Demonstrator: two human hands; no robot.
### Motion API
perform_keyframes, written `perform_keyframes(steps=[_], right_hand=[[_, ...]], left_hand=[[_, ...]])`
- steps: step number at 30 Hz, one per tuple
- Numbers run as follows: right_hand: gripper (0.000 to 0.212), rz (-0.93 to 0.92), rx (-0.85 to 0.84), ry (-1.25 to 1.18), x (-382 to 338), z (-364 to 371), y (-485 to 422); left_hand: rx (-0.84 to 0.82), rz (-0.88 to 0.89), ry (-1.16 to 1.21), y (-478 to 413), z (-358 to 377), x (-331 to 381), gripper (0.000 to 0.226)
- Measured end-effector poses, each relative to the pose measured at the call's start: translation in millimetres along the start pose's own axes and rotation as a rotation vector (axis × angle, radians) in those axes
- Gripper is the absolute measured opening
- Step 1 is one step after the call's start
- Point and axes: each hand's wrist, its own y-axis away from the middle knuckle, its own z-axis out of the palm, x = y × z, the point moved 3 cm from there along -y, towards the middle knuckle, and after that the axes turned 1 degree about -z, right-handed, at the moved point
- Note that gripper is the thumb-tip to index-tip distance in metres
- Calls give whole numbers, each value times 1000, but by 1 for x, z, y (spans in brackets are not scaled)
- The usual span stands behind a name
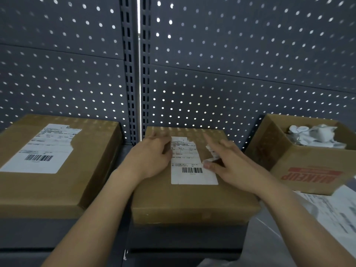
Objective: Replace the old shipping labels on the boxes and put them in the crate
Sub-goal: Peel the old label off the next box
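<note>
A brown cardboard box [192, 201] lies on the dark shelf in front of me. Its white old shipping label [189, 176] has its upper right part torn away. My left hand [152, 157] rests flat on the box top, fingertips at the label's left edge. My right hand [229, 162] is at the label's right edge. Its thumb sits beside the barcode and, with the fingers, pinches a crumpled peeled strip of label [212, 154]. A second, larger box [57, 189] at the left carries a label [42, 151] torn at its upper right corner.
An open carton [308, 170] printed "MAKEUP" stands at the right and holds crumpled white label scraps [316, 135]. White printed sheets [331, 211] lie at the lower right. A grey pegboard wall [231, 74] closes off the back of the shelf.
</note>
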Motion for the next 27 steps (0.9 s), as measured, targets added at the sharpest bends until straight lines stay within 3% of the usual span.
perform_keyframes(steps=[2,5,7,13,18,27], right_hand=[[63,-36,61,16,1,2,-2],[24,-58,170,-8,3,7,0],[14,-67,223,-26,3,10,3],[11,-81,290,148,-1,7,9],[11,-43,474,10,-3,-1,15],[27,-67,424,-75,-1,1,19]], left_hand=[[-2,18,31,2,1,-1,40],[7,39,39,4,5,-5,45],[40,26,13,9,8,-4,46],[92,-61,43,21,14,-2,48],[97,-77,26,21,18,-5,49],[119,-98,25,22,18,-5,48]])
